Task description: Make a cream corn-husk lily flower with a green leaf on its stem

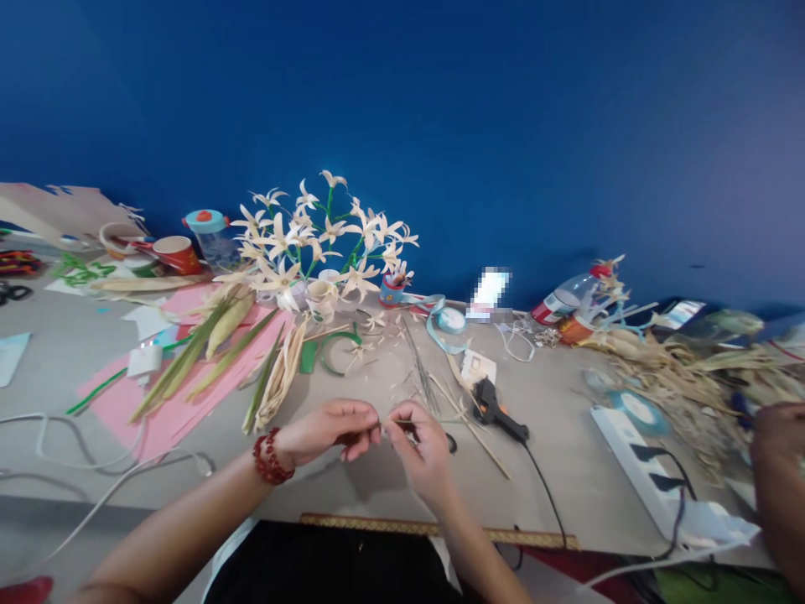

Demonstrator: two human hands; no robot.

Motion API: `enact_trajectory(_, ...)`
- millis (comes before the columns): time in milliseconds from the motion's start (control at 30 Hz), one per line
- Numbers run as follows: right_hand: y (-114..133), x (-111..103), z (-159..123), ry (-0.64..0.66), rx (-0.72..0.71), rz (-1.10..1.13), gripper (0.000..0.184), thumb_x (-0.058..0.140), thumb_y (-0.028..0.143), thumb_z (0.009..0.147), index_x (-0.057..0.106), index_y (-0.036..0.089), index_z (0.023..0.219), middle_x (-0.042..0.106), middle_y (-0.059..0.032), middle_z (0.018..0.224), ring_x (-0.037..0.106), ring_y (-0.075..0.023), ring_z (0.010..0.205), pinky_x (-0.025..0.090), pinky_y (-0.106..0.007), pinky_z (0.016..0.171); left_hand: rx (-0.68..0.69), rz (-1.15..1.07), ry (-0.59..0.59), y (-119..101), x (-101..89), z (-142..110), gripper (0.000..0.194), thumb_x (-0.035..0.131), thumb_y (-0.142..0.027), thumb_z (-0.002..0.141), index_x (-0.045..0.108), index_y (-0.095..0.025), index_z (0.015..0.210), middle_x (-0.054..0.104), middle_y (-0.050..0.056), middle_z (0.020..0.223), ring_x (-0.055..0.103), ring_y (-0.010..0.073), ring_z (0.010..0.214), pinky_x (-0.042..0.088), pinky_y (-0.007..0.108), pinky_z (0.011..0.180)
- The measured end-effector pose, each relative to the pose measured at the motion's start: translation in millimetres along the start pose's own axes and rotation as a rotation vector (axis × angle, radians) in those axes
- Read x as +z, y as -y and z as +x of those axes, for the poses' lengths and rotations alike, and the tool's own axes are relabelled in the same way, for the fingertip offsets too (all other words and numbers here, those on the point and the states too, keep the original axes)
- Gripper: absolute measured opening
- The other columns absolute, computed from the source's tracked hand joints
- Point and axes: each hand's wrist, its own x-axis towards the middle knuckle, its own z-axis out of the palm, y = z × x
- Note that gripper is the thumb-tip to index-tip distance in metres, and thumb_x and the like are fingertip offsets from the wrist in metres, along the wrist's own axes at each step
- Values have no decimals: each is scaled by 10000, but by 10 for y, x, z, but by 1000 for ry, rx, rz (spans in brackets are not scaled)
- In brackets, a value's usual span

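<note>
My left hand [345, 428], with a red bead bracelet at the wrist, is closed with its fingertips pinched together. Fingertip to fingertip with it, my right hand [420, 445] pinches a thin pale stick [464, 421] that points off to the right. The tip between the two hands is too small to make out. A small black ring-like piece [451, 443] shows beside the right hand; I cannot tell whether it is held. Close by on the right lies a black glue gun [500, 411]. Thin wires [420, 369] and loose husk strips lie beyond the hands.
White husk flowers [314, 231] on green stems stand in cups at the back. Pink paper [182, 403] with corn husks [230, 323] lies left. A ribbon roll [451, 320], a plastic bottle [566, 298], a power strip [641, 470] and another person's arm [780, 478] are rightward.
</note>
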Motion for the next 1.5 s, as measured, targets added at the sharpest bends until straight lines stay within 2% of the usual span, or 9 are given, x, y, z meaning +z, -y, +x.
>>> enact_trajectory(133,-12,-40,17,-32,-44,-2,120,627,293,891,647,221,797,611,-14,738,561,-168,695,416,-287,670,94,292,-60,-54,42,2,304,520,-423,942,603,-156,823,549,-31,545,475,98,479,379,212,503)
enact_trajectory(300,-83,-2,46,-30,310,414,285,701,463,820,584,206,778,505,51,603,454,-107,518,360,-241,520,701,1309,-285,-121,70,25,219,473,-206,951,632,-170,805,667,42,714,616,172,687,454,324,732)
enact_trajectory(400,-110,18,63,-23,468,645,384,790,501,715,553,201,758,471,80,566,403,-76,456,326,-221,478,843,1530,-261,-156,49,64,200,459,-150,951,638,-168,865,661,39,716,613,177,685,446,335,730)
enact_trajectory(633,-195,-95,95,-80,472,678,406,821,506,680,576,187,743,489,74,566,390,-65,445,300,-210,451,873,1599,-236,-197,99,226,194,437,-161,963,622,-161,906,627,36,696,584,183,667,425,326,650)
enact_trajectory(900,-250,-355,230,47,664,970,403,868,394,649,530,189,728,478,82,562,262,-30,418,171,-183,413,966,1803,-112,-325,93,504,190,447,-106,948,618,-159,886,628,29,680,549,179,641,458,340,688)
enact_trajectory(1033,-209,-433,306,93,739,989,400,857,384,654,513,188,712,464,87,567,238,-20,414,149,-175,413,1018,1809,-133,-396,76,575,175,469,-93,936,622,-168,893,627,19,676,547,172,640,466,351,745)
enact_trajectory(1133,-142,-416,353,34,682,850,437,865,441,630,510,199,715,447,99,533,264,-32,404,169,-178,406,888,1720,-184,-435,114,546,196,468,-119,932,599,-182,800,616,17,660,554,173,634,456,344,730)
enact_trajectory(1267,-112,-336,335,-19,495,579,428,813,535,685,548,198,696,427,97,485,329,-59,412,235,-196,417,690,1413,-247,-397,209,424,152,488,-189,945,621,-189,871,682,32,770,625,191,742,464,328,747)
enact_trajectory(1500,-216,-167,62,-46,337,486,355,795,495,726,622,185,710,575,38,576,419,-77,472,287,-213,467,709,1195,-296,-135,186,215,205,493,-217,965,659,-192,848,721,32,751,658,183,728,489,304,729)
